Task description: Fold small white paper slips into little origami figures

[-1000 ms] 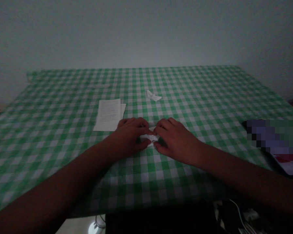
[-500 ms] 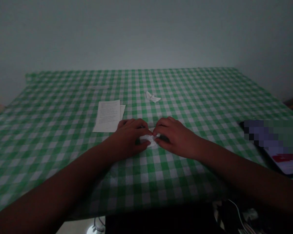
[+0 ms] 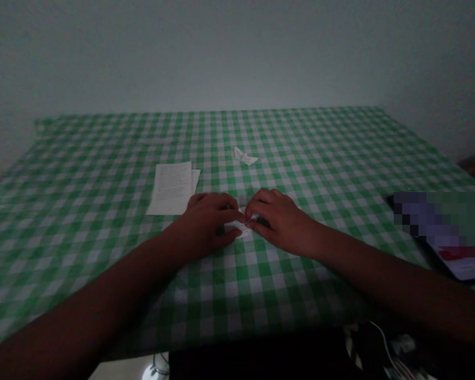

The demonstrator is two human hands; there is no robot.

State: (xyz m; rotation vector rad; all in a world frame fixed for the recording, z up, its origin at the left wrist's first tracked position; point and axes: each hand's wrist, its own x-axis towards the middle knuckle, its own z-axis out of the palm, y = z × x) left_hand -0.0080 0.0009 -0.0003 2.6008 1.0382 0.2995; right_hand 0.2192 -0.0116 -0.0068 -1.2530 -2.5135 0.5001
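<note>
- Footage is pretty dark, so the fine detail is hard to make out tbh.
- A small folded white paper (image 3: 236, 228) is held between the two hands, and most of it is hidden by the fingers. Only a strip shows, so the exact folds can't be told.
- The left hand (image 3: 208, 220) is curled over the paper's left end, fingers bent and pressed down, with the fingertips partly hidden.
- The right hand (image 3: 280, 221) is angled in from the other side, and the paper's right end looks pinched by its fingers. The two hands are almost touching.
- Both forearms are stretched out low over the green gingham tablecloth (image 3: 301, 142) on the tabletop.
- Two stacked printed sheets (image 3: 170, 188) are lying just past the left hand, and the text can't be read.
- A crumpled paper scrap (image 3: 245, 156) is lying farther out ahead of the hands.
- Well off to the right of the right hand, a phone (image 3: 455, 265) is lying on the cloth, mostly blurred out by pixelation.
- A white cable (image 3: 382, 340) is partly visible below the tabletop edge, cut off by the frame.
</note>
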